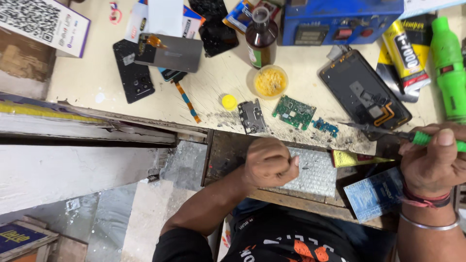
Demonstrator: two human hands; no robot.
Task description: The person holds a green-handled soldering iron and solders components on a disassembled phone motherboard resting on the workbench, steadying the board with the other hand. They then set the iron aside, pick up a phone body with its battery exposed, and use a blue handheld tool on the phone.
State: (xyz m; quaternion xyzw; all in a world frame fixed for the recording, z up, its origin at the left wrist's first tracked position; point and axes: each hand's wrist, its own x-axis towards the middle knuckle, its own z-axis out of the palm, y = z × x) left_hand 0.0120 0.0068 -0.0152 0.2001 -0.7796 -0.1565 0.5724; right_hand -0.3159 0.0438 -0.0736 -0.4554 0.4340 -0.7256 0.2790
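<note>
- Cream-coloured and badly scratched, the workbench (310, 58) fills the upper part of the view, with a worn wooden ledge below its front edge and a grey floor at lower left.
- At the top left corner lies a white card with a purple border (41, 22), printed with a black square code.
- Toward the right, a yellow glue tube (405, 53) rests on black packaging, just beside a bright green bottle (447, 65).
- A blue metal box (340, 17) with switches stands at the back, and a brown glass bottle (261, 36) with a green label is left of it.
- A small yellow tub (270, 81) sits near a green circuit board (294, 111) and a grey metal shield (252, 115).
- The right hand (434, 157) is closed around a green-handled screwdriver (422, 139), whose dark tip lies at the lower corner of the opened phone frame (364, 92).
- The left hand (269, 162) is curled into a loose fist over a sheet of bubble wrap (313, 172); I cannot tell whether it pinches anything.
</note>
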